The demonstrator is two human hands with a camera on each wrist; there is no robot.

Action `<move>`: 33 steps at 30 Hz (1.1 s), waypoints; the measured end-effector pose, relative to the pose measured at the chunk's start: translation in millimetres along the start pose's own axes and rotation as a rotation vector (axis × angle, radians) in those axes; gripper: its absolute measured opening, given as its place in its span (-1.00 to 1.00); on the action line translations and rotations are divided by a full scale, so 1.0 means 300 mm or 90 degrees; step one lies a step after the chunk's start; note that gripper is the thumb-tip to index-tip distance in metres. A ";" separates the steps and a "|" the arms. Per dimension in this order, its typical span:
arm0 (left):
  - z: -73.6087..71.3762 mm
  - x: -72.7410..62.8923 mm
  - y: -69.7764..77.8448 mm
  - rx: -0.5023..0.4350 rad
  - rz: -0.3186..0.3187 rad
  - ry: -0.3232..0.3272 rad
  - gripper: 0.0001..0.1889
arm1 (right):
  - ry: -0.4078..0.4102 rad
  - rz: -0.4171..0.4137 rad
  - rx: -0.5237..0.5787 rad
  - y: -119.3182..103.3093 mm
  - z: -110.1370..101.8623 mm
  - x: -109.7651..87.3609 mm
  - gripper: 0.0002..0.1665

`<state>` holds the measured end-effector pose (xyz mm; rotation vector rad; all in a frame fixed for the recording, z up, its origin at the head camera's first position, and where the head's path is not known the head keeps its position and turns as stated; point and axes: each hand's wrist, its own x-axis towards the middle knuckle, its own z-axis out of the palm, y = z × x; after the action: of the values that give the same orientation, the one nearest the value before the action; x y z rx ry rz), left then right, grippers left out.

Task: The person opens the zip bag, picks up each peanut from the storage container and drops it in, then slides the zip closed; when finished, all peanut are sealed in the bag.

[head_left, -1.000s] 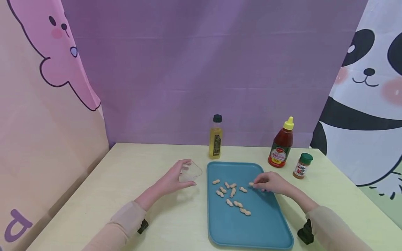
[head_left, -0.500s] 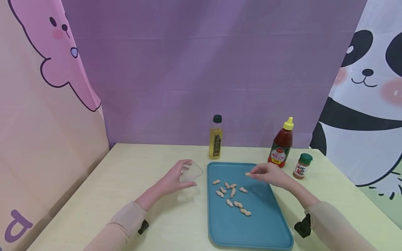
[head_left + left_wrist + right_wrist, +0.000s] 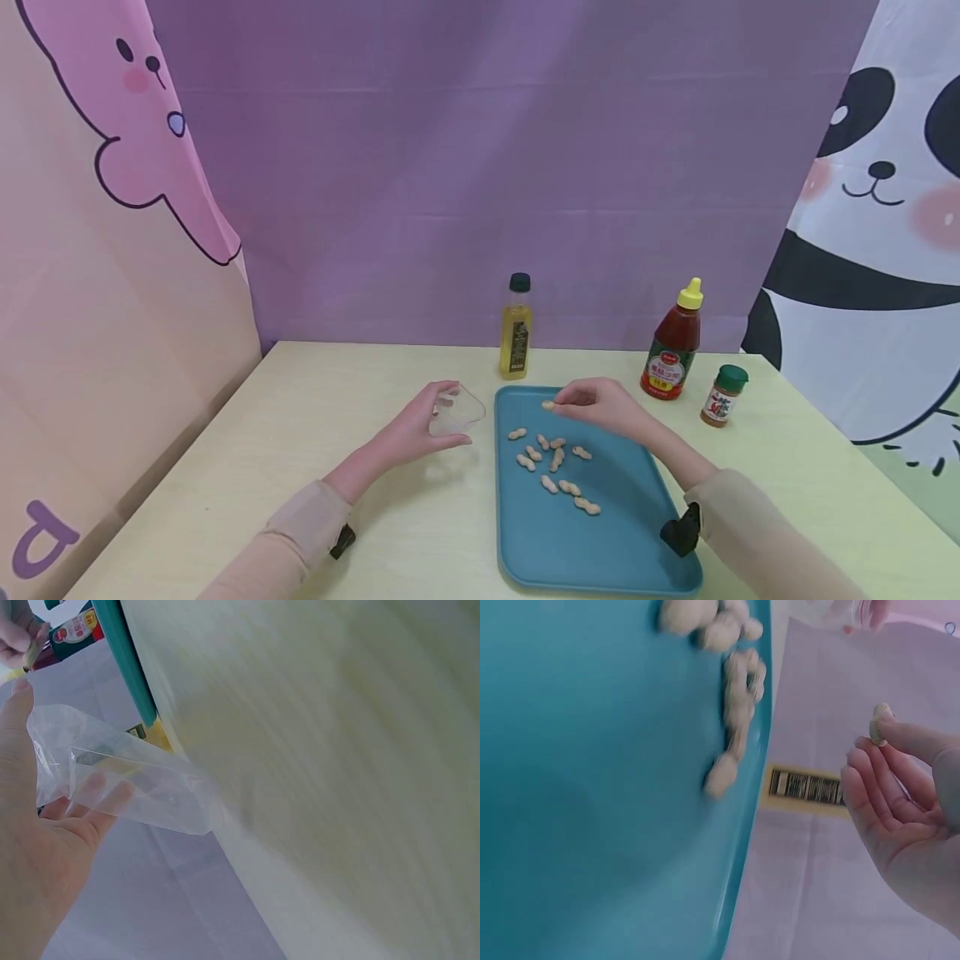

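My left hand (image 3: 415,432) holds a clear plastic bag (image 3: 161,791) left of the tray, thumb and fingers spread apart with the bag between them. The bag is see-through and faint in the head view. Over the far part of the blue tray (image 3: 615,554), my right hand (image 3: 606,406) pinches a peanut (image 3: 880,724) in its shell between thumb and fingertips, raised off the tray. Several more unshelled peanuts (image 3: 557,460) lie scattered on the tray's middle and left side.
Behind the tray stands an oil bottle (image 3: 516,337) with a dark cap. A ketchup bottle (image 3: 671,346) with a yellow tip and a small green-capped jar (image 3: 723,397) are at the right. The pale table (image 3: 360,371) ends against a purple backdrop (image 3: 390,208).
My right hand has lifted the peanut off the tray's right side and carried it left toward the bag. The left hand and bag have stayed nearly still.
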<state>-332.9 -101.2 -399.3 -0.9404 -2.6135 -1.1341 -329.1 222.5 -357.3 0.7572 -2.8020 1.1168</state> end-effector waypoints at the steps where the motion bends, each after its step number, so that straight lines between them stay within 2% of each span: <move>1: -0.001 0.000 0.001 -0.002 -0.001 -0.001 -0.12 | 0.005 -0.003 0.009 -0.011 0.009 0.007 -0.72; 7: -0.002 -0.004 0.001 -0.006 -0.006 -0.005 -0.11 | 0.031 -0.012 0.056 -0.067 0.064 0.046 -0.68; 13: 0.002 -0.004 0.001 -0.009 0.000 -0.004 -0.11 | 0.031 -0.011 0.082 -0.112 0.107 0.083 -0.69; 18: 0.002 -0.001 0.006 -0.009 -0.004 -0.012 -0.10 | 0.030 -0.020 0.082 -0.160 0.136 0.113 -0.72; 24: 0.003 -0.001 0.004 0.003 -0.006 -0.019 -0.09 | 0.010 -0.063 0.069 -0.197 0.173 0.142 -0.76; 33: 0.003 0.001 0.003 0.011 0.006 -0.019 -0.10 | 0.001 -0.100 0.041 -0.213 0.215 0.166 -0.81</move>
<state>-332.5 -100.0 -399.4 -0.9734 -2.6343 -1.1023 -334.7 119.1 -354.3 0.9626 -2.6615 1.1839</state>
